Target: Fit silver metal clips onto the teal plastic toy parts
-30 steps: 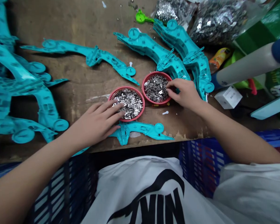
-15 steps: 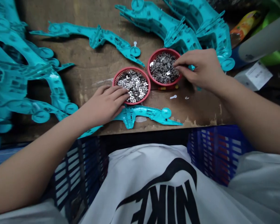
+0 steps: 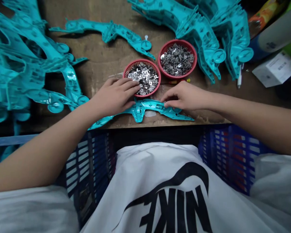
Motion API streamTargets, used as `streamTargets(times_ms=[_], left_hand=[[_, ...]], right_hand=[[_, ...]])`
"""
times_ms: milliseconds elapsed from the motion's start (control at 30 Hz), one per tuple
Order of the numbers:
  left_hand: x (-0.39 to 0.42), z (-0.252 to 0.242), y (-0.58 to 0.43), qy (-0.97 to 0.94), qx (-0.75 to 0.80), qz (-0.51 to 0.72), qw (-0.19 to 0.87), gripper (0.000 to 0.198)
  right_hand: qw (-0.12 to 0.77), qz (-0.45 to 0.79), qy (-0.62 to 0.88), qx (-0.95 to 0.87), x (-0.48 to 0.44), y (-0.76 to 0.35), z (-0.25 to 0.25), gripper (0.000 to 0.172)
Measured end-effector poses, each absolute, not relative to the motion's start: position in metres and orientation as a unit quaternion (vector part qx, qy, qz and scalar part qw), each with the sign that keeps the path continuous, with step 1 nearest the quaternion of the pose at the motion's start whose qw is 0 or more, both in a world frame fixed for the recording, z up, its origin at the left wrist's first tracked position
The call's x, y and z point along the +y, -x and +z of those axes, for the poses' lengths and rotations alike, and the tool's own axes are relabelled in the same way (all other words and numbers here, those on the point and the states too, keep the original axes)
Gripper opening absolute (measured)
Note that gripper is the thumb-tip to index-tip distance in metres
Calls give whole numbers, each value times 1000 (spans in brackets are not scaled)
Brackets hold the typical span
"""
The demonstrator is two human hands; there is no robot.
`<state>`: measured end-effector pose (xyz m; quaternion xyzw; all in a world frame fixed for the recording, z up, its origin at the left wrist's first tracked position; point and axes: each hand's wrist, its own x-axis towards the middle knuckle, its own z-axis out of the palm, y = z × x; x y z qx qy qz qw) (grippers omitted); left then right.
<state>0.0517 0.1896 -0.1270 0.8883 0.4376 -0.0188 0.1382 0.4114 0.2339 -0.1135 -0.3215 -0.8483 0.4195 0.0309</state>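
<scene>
Metal pieces, two red baskets, both filled

You face a brown wooden worktable, its top stained and its near edge worn. Below that edge, a slotted blue plastic crate stands on your left and another crate on your right, with black shadow between them. Your light is dim.
</scene>
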Motion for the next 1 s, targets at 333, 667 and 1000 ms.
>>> streamTargets(times_ms=[333, 667, 1000], left_hand=[[142, -127, -97, -947, 276, -20, 160, 36], [124, -133, -106, -941, 278, -56, 182, 68], [166, -121, -90, -908, 388, 45, 153, 55]], right_hand=[[42, 477, 341, -809, 241, -418, -128, 16], [31, 468, 435, -768, 236, -408, -127, 9], [54, 485, 412, -770, 228, -411, -132, 9]])
